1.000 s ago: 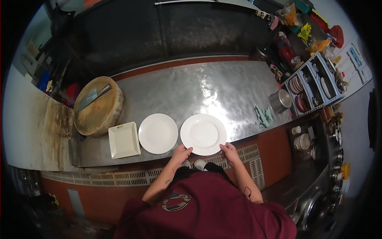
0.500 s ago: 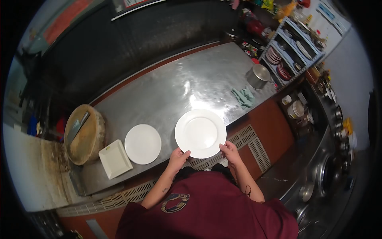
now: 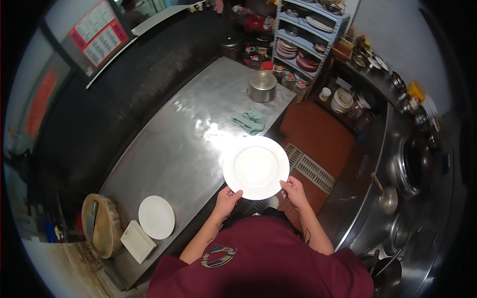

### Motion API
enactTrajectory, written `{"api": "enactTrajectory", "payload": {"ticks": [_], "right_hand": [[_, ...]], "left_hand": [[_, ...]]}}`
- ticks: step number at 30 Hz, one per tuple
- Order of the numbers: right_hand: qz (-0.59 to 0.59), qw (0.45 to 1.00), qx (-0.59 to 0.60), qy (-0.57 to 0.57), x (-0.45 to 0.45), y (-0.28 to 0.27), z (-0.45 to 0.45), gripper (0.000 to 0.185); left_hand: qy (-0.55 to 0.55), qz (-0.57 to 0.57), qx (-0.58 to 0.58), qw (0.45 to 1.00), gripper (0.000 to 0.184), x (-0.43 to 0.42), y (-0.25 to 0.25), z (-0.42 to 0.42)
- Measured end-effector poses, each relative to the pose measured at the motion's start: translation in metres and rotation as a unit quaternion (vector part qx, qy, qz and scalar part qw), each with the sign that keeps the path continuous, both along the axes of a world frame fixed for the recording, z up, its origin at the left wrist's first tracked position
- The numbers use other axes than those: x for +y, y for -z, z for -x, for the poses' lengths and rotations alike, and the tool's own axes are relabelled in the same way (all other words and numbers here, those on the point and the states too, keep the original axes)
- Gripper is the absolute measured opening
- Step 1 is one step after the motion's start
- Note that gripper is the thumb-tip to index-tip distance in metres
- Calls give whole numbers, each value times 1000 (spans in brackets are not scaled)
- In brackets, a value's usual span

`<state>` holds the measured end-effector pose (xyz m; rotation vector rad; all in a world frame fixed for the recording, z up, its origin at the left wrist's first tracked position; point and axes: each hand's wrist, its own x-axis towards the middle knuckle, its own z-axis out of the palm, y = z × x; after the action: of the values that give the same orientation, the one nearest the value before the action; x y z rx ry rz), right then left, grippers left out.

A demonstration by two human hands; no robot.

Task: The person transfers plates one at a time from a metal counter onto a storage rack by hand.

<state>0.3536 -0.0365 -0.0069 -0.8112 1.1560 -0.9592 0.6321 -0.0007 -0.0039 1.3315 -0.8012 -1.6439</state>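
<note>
A round white plate (image 3: 256, 167) with a wide rim is held level in front of me, over the near edge of the steel table (image 3: 164, 144). My left hand (image 3: 228, 200) grips its near left rim, thumb on top. On the near right rim, my right hand (image 3: 294, 191) is closed the same way; the fingers under the plate are hidden. To the left on the table lie another white round plate (image 3: 157, 217) and a cream rectangular dish (image 3: 138, 242), side by side.
A round wooden chopping block (image 3: 110, 228) with a cleaver (image 3: 92, 221) stands at the table's left end. A metal pot (image 3: 262, 87) and a green cloth (image 3: 250, 121) sit toward the far end. Beyond is a shelf rack (image 3: 305, 37); a stove with a wok (image 3: 410, 166) lies right.
My view has turned to the right, so the table and its things appear shifted left, and more of the stove side shows. Both hands still hold the plate.
</note>
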Motion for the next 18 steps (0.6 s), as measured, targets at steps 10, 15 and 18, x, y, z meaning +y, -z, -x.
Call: {"api": "enactTrajectory", "payload": {"ticks": [10, 15, 18], "right_hand": [[7, 995, -6, 100, -5, -8, 98, 14], [18, 987, -4, 158, -3, -8, 145, 15], [28, 981, -5, 190, 0, -10, 172, 14]], "left_hand": [[86, 3, 36, 996, 27, -58, -17, 99], [116, 27, 48, 992, 27, -81, -11, 152], [149, 31, 54, 987, 28, -94, -8, 182]]}}
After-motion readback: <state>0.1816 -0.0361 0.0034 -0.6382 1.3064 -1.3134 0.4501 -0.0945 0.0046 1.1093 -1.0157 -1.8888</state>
